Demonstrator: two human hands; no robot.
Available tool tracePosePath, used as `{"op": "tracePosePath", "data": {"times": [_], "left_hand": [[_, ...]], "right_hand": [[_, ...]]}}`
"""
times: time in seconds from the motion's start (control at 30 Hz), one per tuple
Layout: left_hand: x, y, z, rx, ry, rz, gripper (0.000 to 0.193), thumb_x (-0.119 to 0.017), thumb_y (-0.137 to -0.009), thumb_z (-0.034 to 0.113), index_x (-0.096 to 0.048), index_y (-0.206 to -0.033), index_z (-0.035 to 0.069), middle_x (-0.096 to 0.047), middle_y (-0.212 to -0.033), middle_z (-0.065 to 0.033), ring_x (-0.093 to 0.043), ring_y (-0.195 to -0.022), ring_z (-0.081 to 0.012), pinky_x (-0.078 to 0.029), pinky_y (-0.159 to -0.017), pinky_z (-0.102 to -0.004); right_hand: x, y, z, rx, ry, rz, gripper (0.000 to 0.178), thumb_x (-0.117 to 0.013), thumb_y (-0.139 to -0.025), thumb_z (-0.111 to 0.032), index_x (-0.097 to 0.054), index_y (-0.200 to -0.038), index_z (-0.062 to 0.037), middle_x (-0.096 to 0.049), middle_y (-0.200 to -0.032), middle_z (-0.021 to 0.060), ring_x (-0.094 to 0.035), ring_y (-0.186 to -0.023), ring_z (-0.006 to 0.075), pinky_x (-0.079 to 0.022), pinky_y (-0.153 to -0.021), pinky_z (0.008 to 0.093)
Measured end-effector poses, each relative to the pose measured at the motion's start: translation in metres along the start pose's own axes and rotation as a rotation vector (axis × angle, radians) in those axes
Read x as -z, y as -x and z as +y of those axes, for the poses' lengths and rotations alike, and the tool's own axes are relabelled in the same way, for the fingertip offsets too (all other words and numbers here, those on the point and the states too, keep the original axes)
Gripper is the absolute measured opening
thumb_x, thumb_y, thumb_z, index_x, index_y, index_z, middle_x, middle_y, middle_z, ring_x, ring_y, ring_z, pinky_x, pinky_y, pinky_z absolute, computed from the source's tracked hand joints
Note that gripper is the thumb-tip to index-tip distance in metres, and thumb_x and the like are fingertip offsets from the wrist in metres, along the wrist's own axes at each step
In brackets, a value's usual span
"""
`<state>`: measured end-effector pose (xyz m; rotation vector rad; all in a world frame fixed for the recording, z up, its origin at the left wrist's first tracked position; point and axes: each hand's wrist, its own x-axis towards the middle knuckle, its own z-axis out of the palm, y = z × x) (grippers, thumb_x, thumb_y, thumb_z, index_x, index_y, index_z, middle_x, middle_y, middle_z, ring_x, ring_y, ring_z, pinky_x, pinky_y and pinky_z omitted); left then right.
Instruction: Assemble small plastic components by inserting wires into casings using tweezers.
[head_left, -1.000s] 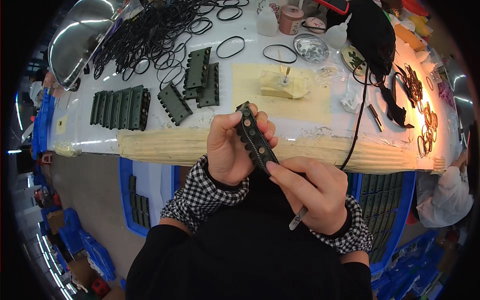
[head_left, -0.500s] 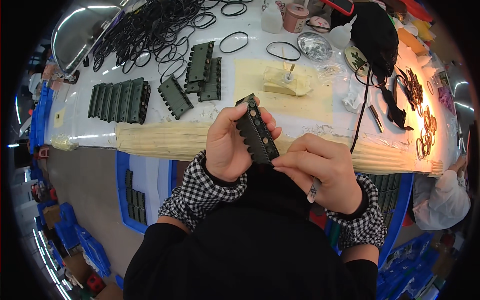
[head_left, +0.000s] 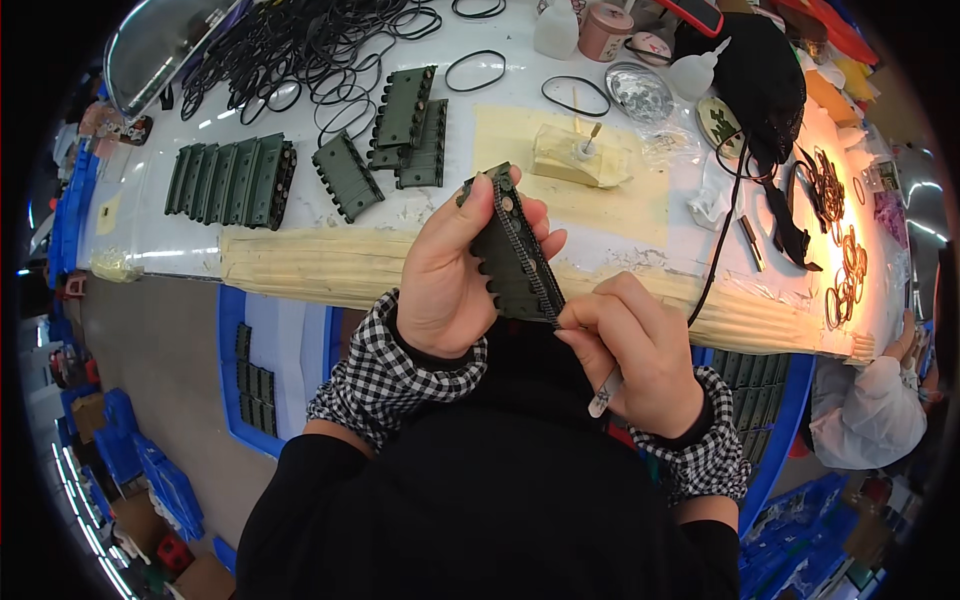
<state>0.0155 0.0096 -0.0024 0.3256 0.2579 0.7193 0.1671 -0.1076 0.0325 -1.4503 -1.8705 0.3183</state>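
Note:
My left hand [head_left: 440, 265] is closed around a dark green toy tank hull [head_left: 503, 268] with round wheels along its edges, held tilted above the table's front edge. A thin ridged black band [head_left: 535, 252] runs along the wheeled side facing right. At the hull's lower end, the thumb and fingers of my right hand [head_left: 640, 350] pinch the band; the exact grip is partly hidden. Below these fingers a small pale strip [head_left: 604, 392] sticks out. Nearest on the table are a loose green hull [head_left: 347, 176], two overlapping ones [head_left: 405, 112] and a row of several [head_left: 230, 182].
A heap of black bands [head_left: 300, 55] lies at the far left. Beyond my hands stands a taped block [head_left: 575, 158] with a small upright stick. A foil dish [head_left: 640, 92], bottles, a black bag [head_left: 755, 90] and a hanging cord are at right. Blue trays [head_left: 228, 390] flank my lap.
The hull has turned in my left hand, so its wheeled side shows less. My right hand has stayed at the lower end, shifting slightly. The whole view has moved a little.

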Motion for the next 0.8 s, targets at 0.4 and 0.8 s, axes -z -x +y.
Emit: {"op": "tracePosePath", "data": {"times": [0.4, 0.8], "left_hand": [[-0.006, -0.003, -0.006, -0.019, 0.126, -0.029, 0.032, -0.038, -0.103, 0.029, -0.051, -0.121, 0.006, -0.056, -0.099, -0.0093, -0.053, -0.094, -0.0206, -0.051, -0.094, -0.0374], [-0.006, 0.004, -0.003, -0.069, -0.047, -0.048, 0.031, -0.038, -0.103, 0.031, -0.052, -0.121, 0.008, -0.059, -0.107, -0.0088, -0.056, -0.103, -0.0202, -0.051, -0.095, -0.0400]], "right_hand": [[-0.024, 0.009, -0.002, 0.018, -0.116, 0.383, 0.022, -0.080, -0.066, 0.000, -0.068, -0.084, -0.0046, -0.057, -0.069, 0.0042, -0.055, -0.055, 0.0160, -0.043, -0.047, 0.0268], [-0.034, 0.011, 0.006, -0.186, -0.477, 0.405, 0.019, -0.079, -0.072, 0.000, -0.069, -0.088, -0.0042, -0.059, -0.075, 0.0021, -0.038, -0.052, 0.0047, -0.030, -0.046, 0.0214]]}}
